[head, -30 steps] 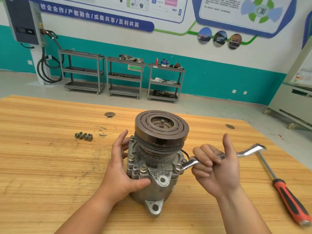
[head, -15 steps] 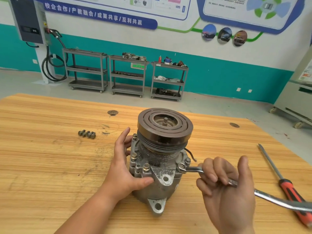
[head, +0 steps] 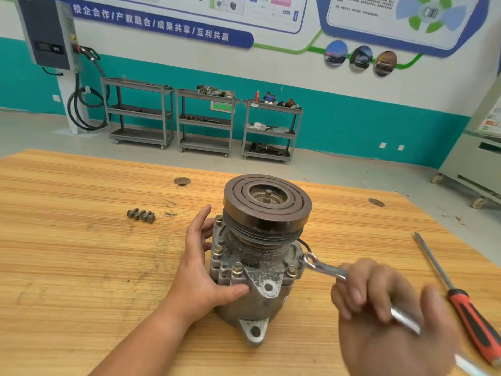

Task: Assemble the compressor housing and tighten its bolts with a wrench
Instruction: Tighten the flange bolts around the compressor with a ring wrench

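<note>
- The wrench (head: 322, 267) has swung: a second ago its handle pointed away to the right, and now it runs down toward the person, clockwise seen from above. I judge this a tightening stroke.
- The right hand (head: 385, 308) is blurred with motion; its fingers (head: 352, 294) are curled round the wrench handle.
- The ring end sits at the bolt on the right rear of the flange. Its hole seems to show, so I cannot tell whether it is seated on the bolt head or has just lifted off.
- The left hand (head: 200, 275) has kept its place: fingers spread along the left side, thumb pressed across the front below a flange bolt (head: 237, 268).
- The compressor housing (head: 260, 289) stands upright on the surface (head: 67, 267), pulley (head: 267, 202) on top, unmoved.
- Spare bolts (head: 141, 215) lie well apart to the left, and the screwdriver (head: 471, 321) lies untouched at the right.
- The stroke looks nearly spent, so the wrench probably needs resetting.
</note>
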Demonstrator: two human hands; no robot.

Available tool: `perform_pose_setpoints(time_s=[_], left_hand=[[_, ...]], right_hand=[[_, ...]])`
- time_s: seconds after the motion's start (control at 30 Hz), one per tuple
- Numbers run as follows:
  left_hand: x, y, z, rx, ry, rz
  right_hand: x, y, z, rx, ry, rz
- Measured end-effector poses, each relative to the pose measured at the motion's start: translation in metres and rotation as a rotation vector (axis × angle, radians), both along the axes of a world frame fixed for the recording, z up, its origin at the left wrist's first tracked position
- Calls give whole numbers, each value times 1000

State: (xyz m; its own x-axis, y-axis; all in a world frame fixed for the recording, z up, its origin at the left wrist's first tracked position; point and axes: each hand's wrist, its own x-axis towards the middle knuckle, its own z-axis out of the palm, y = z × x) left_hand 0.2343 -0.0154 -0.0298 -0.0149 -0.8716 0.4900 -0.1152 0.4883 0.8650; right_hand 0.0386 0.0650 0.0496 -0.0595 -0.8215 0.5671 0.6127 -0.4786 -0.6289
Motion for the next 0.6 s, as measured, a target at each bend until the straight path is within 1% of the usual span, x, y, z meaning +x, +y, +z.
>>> perform_pose_setpoints(time_s=[0.07, 0.13, 0.3, 0.33, 0.37, 0.43, 0.47, 0.5, 0.53, 0.6], left_hand=[[0, 1, 0, 5, 4, -2], [0, 1, 1, 5, 9, -5], [-1, 0, 1, -1, 9, -4], [-1, 0, 1, -2, 10, -3], [-1, 0, 1, -3, 12, -5], [-1, -1, 1, -8, 20, -13], [-1, 0, 0, -10, 23, -18], [-1, -1, -1, -10, 26, -22], [0, -1, -1, -9, 28, -24], [0, -1, -2, -6, 31, -30]], right_hand=[[-17, -23, 6, 217, 36, 82], [-24, -47, 6, 323, 81, 217], [-32, -93, -11, 374, 27, 637], [-32, -96, -10, 373, 23, 688], [-31, -97, -8, 368, 28, 693], [-28, -88, -3, 371, 58, 612], [-26, -78, -3, 368, 66, 501], [-20, -65, -4, 371, 42, 342], [-13, -49, -9, 369, -17, 195], [4, -19, -10, 386, -108, -22]])
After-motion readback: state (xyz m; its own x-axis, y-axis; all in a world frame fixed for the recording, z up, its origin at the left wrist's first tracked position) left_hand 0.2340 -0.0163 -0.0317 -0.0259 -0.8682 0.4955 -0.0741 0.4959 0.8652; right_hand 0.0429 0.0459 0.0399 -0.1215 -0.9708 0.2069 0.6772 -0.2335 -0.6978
